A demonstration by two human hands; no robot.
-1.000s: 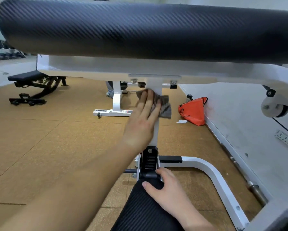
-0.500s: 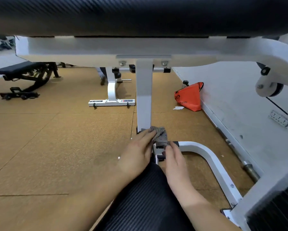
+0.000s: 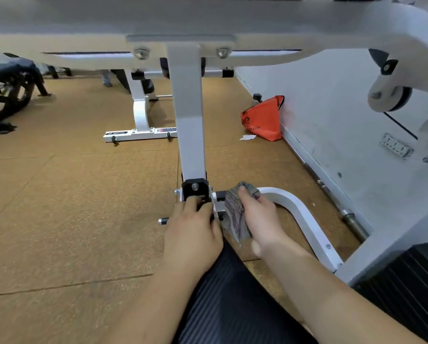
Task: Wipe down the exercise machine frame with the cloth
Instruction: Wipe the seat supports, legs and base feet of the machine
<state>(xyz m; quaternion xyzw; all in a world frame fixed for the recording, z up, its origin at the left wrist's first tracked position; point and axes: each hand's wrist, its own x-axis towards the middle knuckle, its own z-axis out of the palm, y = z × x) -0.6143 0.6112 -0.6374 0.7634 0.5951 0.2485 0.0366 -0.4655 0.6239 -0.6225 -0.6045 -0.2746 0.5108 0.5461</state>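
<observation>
The white machine frame has an upright post [image 3: 190,120] that runs down to a black bracket [image 3: 195,188]. A curved white tube [image 3: 302,212] leads off from the bracket to the right. My left hand [image 3: 193,232] rests on the bracket, its fingers laid over the black part. My right hand [image 3: 260,217] grips the crumpled grey cloth [image 3: 235,214] and presses it against the start of the curved tube, beside the bracket. A black ribbed pad [image 3: 232,306] lies under both wrists.
An orange bag [image 3: 262,120] leans on the white wall at the right, and a steel bar [image 3: 351,217] lies along the wall's foot. A second white machine base [image 3: 141,132] stands behind the post. A black bench [image 3: 7,95] is at the far left on the cork-coloured floor.
The cloth has passed from my left hand to my right. It came down the upright post and is now on the curved tube. My left hand has settled on the bracket.
</observation>
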